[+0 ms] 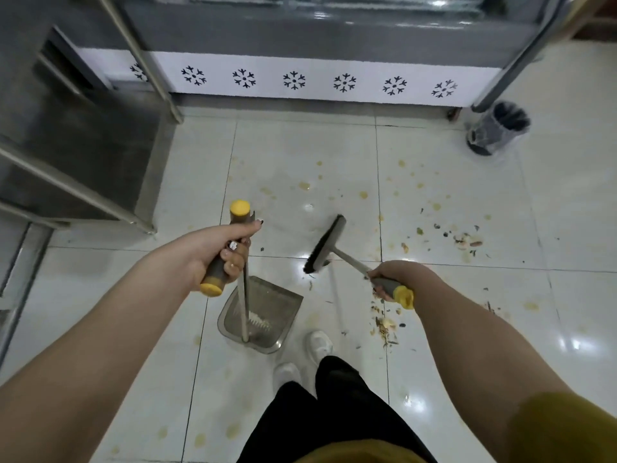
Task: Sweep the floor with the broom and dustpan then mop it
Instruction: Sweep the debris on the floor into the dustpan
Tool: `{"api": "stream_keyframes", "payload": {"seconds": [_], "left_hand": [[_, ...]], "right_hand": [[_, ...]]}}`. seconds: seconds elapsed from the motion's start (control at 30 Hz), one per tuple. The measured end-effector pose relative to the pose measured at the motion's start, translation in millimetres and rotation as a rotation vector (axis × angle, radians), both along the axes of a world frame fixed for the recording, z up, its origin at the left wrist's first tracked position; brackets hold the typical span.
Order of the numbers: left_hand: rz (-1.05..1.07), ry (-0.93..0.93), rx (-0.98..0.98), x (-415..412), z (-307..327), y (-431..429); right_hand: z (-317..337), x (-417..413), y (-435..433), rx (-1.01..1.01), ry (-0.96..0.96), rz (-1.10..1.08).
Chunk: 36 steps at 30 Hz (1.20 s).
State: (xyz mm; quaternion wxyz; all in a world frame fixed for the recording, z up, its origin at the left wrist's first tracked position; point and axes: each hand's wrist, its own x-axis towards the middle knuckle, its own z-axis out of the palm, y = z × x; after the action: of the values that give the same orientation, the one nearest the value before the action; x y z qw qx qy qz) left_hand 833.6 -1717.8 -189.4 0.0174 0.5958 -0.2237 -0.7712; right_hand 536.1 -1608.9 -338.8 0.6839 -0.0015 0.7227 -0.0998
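Open floor (300, 155) lies ahead of both hands; a shelf (83, 155) edge flanks the left hand (217, 252). Left hand grips the dustpan (267, 315) handle; right hand (397, 279) grips the broom (325, 245); arms extended.

The dustpan (263, 315) stands on the floor (300, 155) just ahead of my shoes (319, 342) at twelve o'clock, with the broom (325, 245) beyond it toward one. Scraps (384, 324) lie just right of my shoes and farther out at two. A bin (497, 128) sits at one beside the cabinet (300, 45) spanning twelve, and a steel table (76, 145) stands at ten.
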Motion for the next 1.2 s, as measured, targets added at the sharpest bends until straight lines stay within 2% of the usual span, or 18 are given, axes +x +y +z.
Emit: {"api": "stream_keyframes", "payload": {"seconds": [0.17, 0.4, 0.63, 0.97, 1.2], "left_hand": [[-0.111, 0.020, -0.005, -7.2, 3.7, 14.2], [-0.114, 0.046, 0.000, 9.6, 13.5, 36.8], [-0.051, 0.052, 0.006, 38.9, 15.3, 50.8], [0.069, 0.038, 0.027, 72.2, 6.0, 57.4], [0.133, 0.010, 0.050, 82.3, 2.1, 61.4]], "right_hand": [[6.7, -11.4, 47.3, 0.036, 0.065, -0.046], [12.5, 5.2, 80.2, -0.007, 0.057, -0.161], [20.2, 53.1, 64.6, -0.078, -0.082, -0.160], [17.8, 154.6, -6.9, -0.127, -0.157, 0.142], [23.3, 153.4, 0.8, -0.015, -0.113, 0.260]]}}
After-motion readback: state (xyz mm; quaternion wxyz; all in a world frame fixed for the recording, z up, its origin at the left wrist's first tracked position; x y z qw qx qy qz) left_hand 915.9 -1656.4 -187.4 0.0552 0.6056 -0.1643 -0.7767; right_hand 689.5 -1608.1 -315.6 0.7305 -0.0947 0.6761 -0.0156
